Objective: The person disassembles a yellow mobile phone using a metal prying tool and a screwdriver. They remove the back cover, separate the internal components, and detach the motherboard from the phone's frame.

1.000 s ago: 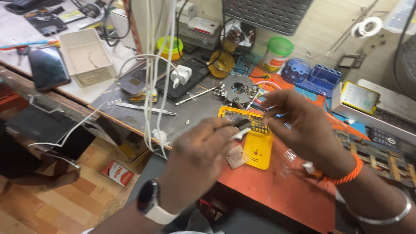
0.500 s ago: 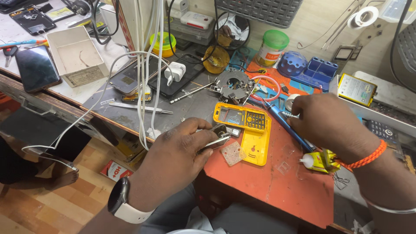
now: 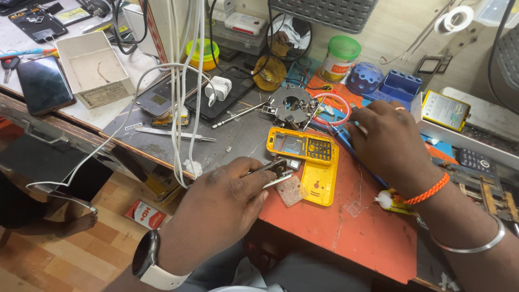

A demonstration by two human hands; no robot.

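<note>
bench: red work mat [image 3: 346, 238] over a grey top, cluttered; white cables [image 3: 184, 81] hang down across the left side.
left hand: left hand [image 3: 227, 208] low centre, watch on the wrist, fingers pinched shut on metal tweezers [image 3: 270, 170]. Tips point right, at the small part beside the phone shell.
right hand: right hand [image 3: 392, 143] right of centre, orange band and steel bangle on the wrist, curled closed round a blue-handled tool [image 3: 357, 157]. Its tip is hidden behind the hand, so I cannot tell what it touches.
phone shell: yellow phone housing [image 3: 308, 162], opened flat on the mat between both hands, keypad half up top, empty back half below. Looks like light thin plastic, stiff but likely to crack at clips. Best gripped by the long edges, not the screen window.
round assembly: grey circular metal part [image 3: 289, 103] just behind the shell, not touched.
small board: pale perforated square [image 3: 292, 190] lying against the shell's lower left edge, just right of the left thumb. Judged thin, light, fragile. Edge pick only, tweezers rather than fingers.
dark part: small dark module [image 3: 289, 164] at the tweezer tips, touching or nearly. Tiny and probably slippery, so needs gentle squeeze or it flicks off.
spare tweezers: second pair [image 3: 173, 134] lying flat on the grey top, well left.
</note>
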